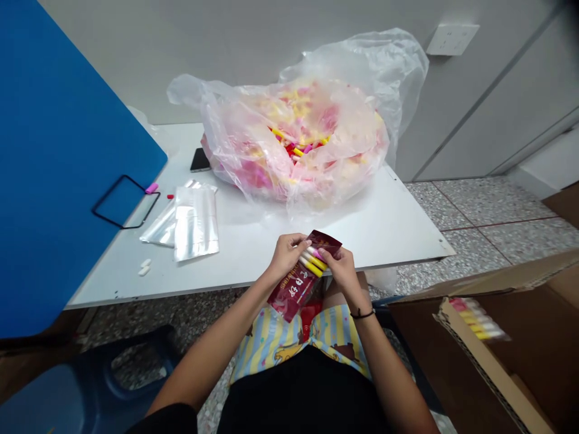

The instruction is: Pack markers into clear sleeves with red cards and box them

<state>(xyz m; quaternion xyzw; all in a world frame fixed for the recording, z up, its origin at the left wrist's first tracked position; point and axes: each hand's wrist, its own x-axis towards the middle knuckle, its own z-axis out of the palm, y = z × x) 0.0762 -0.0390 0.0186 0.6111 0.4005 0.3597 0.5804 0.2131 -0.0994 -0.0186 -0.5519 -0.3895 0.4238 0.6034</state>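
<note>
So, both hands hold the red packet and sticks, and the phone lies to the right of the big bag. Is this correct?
Not quite: the head view shows the phone lying left of the big bag. The left hand and right hand do hold the packet and sticks.

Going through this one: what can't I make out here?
All in the head view:
- Exact number of sticks in hand: the fingers and maroon packet overlap them.
- Smaller print on the packet: too small.
- Most contents of the big plastic bag: blurred by cloudy plastic.
- Phone's far end: behind the bag.
- Full extent of cardboard box and blue stool: cut off by picture edges.
</note>
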